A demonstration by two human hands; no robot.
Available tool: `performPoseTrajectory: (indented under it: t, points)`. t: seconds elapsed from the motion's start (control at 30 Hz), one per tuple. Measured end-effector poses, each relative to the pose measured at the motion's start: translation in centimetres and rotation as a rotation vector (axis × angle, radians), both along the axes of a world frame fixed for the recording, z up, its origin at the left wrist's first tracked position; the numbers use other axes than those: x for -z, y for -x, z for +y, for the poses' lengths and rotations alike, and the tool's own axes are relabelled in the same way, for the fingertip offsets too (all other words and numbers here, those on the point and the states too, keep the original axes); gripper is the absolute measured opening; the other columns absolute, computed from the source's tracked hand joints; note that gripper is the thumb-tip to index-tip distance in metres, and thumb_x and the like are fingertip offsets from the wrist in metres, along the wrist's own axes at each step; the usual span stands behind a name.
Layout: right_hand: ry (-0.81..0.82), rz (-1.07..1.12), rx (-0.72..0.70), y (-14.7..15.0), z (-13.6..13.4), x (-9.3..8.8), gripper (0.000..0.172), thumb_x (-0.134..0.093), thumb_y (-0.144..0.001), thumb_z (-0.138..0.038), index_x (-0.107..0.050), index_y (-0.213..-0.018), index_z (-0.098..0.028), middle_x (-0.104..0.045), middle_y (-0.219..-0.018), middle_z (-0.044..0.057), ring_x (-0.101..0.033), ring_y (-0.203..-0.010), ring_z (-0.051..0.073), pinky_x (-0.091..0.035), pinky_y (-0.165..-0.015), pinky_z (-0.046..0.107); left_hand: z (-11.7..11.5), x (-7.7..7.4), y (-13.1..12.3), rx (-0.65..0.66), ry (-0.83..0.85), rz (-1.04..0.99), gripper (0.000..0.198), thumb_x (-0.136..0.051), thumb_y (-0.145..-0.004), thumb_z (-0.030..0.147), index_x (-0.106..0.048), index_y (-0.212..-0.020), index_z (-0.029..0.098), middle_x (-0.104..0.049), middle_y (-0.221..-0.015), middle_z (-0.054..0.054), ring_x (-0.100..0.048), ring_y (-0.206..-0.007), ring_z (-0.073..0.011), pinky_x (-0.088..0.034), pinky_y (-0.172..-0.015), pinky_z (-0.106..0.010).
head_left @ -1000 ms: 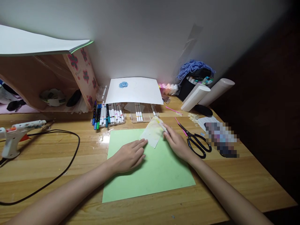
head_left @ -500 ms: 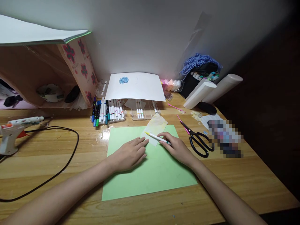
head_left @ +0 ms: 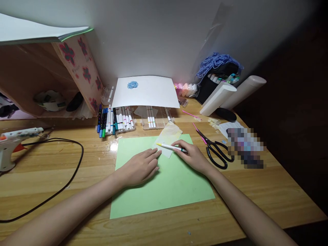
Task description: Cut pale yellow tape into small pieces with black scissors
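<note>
A white marker (head_left: 167, 147) with a yellow tip is gripped between the fingers of my right hand (head_left: 191, 156). Its tip lies over a small translucent paper (head_left: 169, 133) that has pale yellow colouring on its upper part. My left hand (head_left: 140, 166) rests flat with stretched fingers, the fingertips on the lower left edge of that paper. Beneath both hands is a green sheet (head_left: 164, 194) on the wooden table. Black-handled scissors (head_left: 214, 150) lie just right of my right hand.
Behind the green sheet, several markers (head_left: 123, 119) sit in clear cases, with a white sheet (head_left: 151, 94) bearing a blue patch above them. A glue gun (head_left: 12, 147) and its black cable (head_left: 81, 160) lie left. White cylinders (head_left: 217, 99) and a black holder (head_left: 205, 90) stand back right.
The marker has swung to a flatter angle, its tip slightly left over the paper. The left hand stays in place on the paper's edge. The camera view has shifted slightly.
</note>
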State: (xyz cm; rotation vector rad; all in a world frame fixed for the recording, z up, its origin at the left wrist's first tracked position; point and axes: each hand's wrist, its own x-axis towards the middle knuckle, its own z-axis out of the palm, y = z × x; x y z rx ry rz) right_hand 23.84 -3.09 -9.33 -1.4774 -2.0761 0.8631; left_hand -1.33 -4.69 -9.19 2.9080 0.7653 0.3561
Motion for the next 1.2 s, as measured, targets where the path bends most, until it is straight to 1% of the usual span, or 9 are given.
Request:
performPoseTrajectory:
  t: [0.13,0.27,0.43,0.57,0.7,0.77,0.9,1.03,1.2]
  points:
    - [-0.076,0.033,0.121,-0.2,0.4,0.4,0.021,-0.049,-0.088,-0.034,-0.06,-0.1,-0.021,-0.062,-0.08,0.002,-0.056,-0.069,0.016,-0.04,-0.063,0.025,0.0,-0.2,0.0,-0.011,0.021,0.01,0.026,-0.036,-0.093,0.028,-0.055,-0.082,0.013,-0.051,-0.132,-0.015,-0.045,-0.126,-0.0266,-0.042,-0.103,-0.041]
    - [-0.034,0.063,0.022,-0.2,0.6,0.6,0.021,-0.05,-0.088,-0.035,-0.061,-0.099,-0.021,-0.058,-0.073,0.0,-0.053,-0.064,0.015,-0.039,-0.06,0.024,0.0,-0.2,0.0,-0.015,0.034,0.026,0.028,-0.035,-0.093,0.028,-0.056,-0.084,0.013,-0.051,-0.133,-0.016,-0.044,-0.127,-0.0265,-0.042,-0.103,-0.04]
    - [-0.102,0.082,0.204,-0.3,1.0,0.9,0.02,-0.051,-0.087,-0.033,-0.06,-0.098,-0.02,-0.056,-0.074,0.001,-0.054,-0.067,0.016,-0.039,-0.06,0.024,0.1,-0.1,0.0,-0.016,0.036,0.028,0.028,-0.034,-0.093,0.028,-0.056,-0.084,0.013,-0.05,-0.134,-0.015,-0.044,-0.126,-0.0263,-0.043,-0.102,-0.04]
    - [-0.075,0.061,0.092,-0.4,1.2,1.0,0.017,-0.053,-0.085,-0.032,-0.061,-0.095,-0.02,-0.056,-0.069,-0.001,-0.052,-0.061,0.014,-0.037,-0.057,0.023,0.0,-0.1,-0.1,-0.014,0.033,0.036,0.028,-0.035,-0.094,0.029,-0.056,-0.084,0.013,-0.05,-0.134,-0.015,-0.044,-0.126,-0.0269,-0.043,-0.102,-0.04]
    - [-0.125,0.072,0.219,-0.5,1.2,0.9,0.018,-0.053,-0.085,-0.032,-0.061,-0.094,-0.019,-0.056,-0.071,0.0,-0.052,-0.064,0.015,-0.037,-0.057,0.023,0.0,-0.1,-0.1,-0.013,0.024,0.038,0.028,-0.034,-0.094,0.029,-0.056,-0.085,0.013,-0.05,-0.135,-0.015,-0.044,-0.126,-0.0267,-0.043,-0.103,-0.04]
    - [-0.11,0.099,0.17,-0.4,1.0,0.8,0.019,-0.052,-0.085,-0.033,-0.061,-0.096,-0.019,-0.053,-0.069,-0.001,-0.05,-0.061,0.013,-0.036,-0.055,0.023,0.0,-0.1,-0.1,-0.013,0.017,0.036,0.028,-0.034,-0.094,0.029,-0.056,-0.085,0.013,-0.05,-0.134,-0.015,-0.045,-0.126,-0.0268,-0.043,-0.102,-0.04]
    - [-0.03,0.088,-0.047,0.0,0.4,0.5,0.019,-0.054,-0.085,-0.033,-0.063,-0.095,-0.02,-0.05,-0.064,-0.003,-0.046,-0.055,0.011,-0.034,-0.053,0.022,0.1,0.0,-0.1,-0.007,-0.003,0.026,0.028,-0.035,-0.093,0.028,-0.056,-0.085,0.012,-0.052,-0.132,-0.016,-0.046,-0.124,-0.027,-0.043,-0.103,-0.04]
    - [-0.045,0.096,0.029,0.2,0.3,0.5,0.02,-0.053,-0.085,-0.034,-0.063,-0.094,-0.019,-0.05,-0.064,-0.002,-0.046,-0.055,0.012,-0.034,-0.053,0.023,0.0,-0.1,-0.1,-0.013,-0.005,0.028,0.028,-0.035,-0.093,0.028,-0.056,-0.085,0.012,-0.052,-0.132,-0.016,-0.048,-0.123,-0.0267,-0.043,-0.102,-0.039]
    - [-0.028,0.128,-0.041,0.3,0.5,0.5,0.019,-0.055,-0.085,-0.033,-0.065,-0.093,-0.019,-0.055,-0.069,-0.001,-0.047,-0.057,0.012,-0.035,-0.054,0.023,0.0,0.0,-0.1,-0.004,-0.018,0.011,0.026,-0.036,-0.093,0.028,-0.056,-0.085,0.012,-0.053,-0.131,-0.015,-0.049,-0.121,-0.0255,-0.042,-0.103,-0.039]
